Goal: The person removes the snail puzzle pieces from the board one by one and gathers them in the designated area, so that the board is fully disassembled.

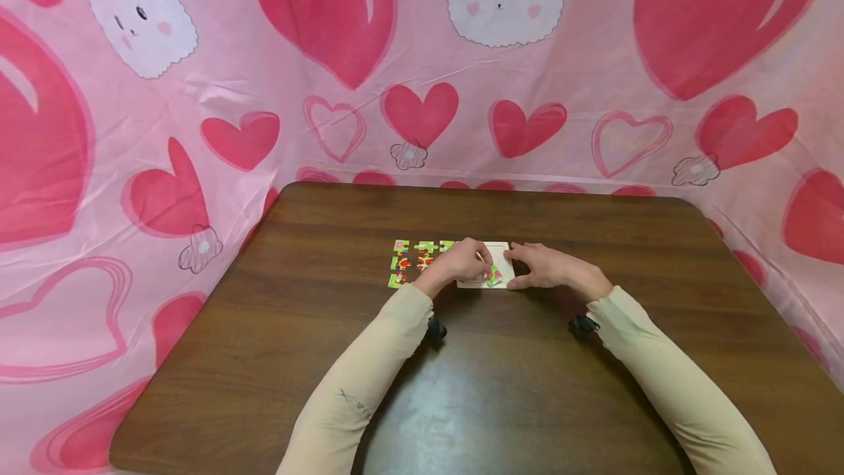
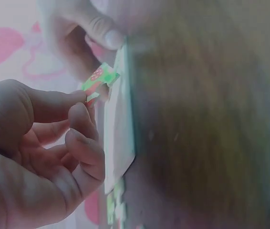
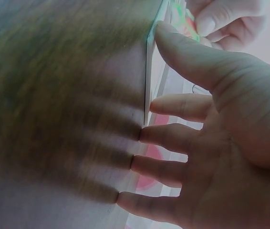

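My left hand [image 1: 465, 261] pinches a green and red jigsaw piece [image 2: 99, 79] between thumb and fingers. The piece is held tilted over a pale, flat puzzle board [image 1: 502, 261] with a raised rim. At the board's right side, my right hand [image 1: 546, 267] has its fingers spread. Its thumb [image 3: 185, 47] rests on the near edge of the board, while the index fingertip touches the side and the other fingertips rest on the table. The left hand hides part of the board in the head view.
Several loose, colourful jigsaw pieces [image 1: 400, 263] lie in rows just left of the board, partly covered by the left hand and wrist. Everything sits on a brown wooden table [image 1: 501, 387]. Pink cloth [image 1: 455, 57] with hearts hangs behind and beside it.
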Motion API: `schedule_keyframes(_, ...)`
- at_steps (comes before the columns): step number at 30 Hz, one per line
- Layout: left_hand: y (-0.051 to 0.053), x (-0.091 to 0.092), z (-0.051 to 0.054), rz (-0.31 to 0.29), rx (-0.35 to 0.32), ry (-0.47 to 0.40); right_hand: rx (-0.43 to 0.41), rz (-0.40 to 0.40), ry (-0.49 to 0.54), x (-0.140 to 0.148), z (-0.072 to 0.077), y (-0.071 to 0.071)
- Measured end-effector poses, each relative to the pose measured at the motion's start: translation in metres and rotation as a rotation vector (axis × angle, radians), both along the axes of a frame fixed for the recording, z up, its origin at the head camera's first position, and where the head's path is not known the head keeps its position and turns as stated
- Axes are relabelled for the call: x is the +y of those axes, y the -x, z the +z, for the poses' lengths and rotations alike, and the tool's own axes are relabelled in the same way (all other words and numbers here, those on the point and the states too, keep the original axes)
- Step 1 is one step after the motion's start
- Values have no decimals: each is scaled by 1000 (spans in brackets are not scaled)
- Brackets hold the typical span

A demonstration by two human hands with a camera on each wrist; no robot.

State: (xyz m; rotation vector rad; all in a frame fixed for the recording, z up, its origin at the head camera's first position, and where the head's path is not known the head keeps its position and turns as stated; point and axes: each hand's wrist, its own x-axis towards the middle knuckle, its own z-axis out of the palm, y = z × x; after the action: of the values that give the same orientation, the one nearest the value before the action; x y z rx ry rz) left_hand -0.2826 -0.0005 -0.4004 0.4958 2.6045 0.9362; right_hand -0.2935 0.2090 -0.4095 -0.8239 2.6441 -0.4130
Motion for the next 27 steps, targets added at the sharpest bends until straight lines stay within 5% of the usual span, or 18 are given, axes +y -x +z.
schedule_keyframes(13,0,-39,18,-18,-25,4,-25,-33,-15,-2,3,-1)
schedule_keyframes(27,-1,-65,10,-43,-38,47,-30,-38,-14,-1,2,-2)
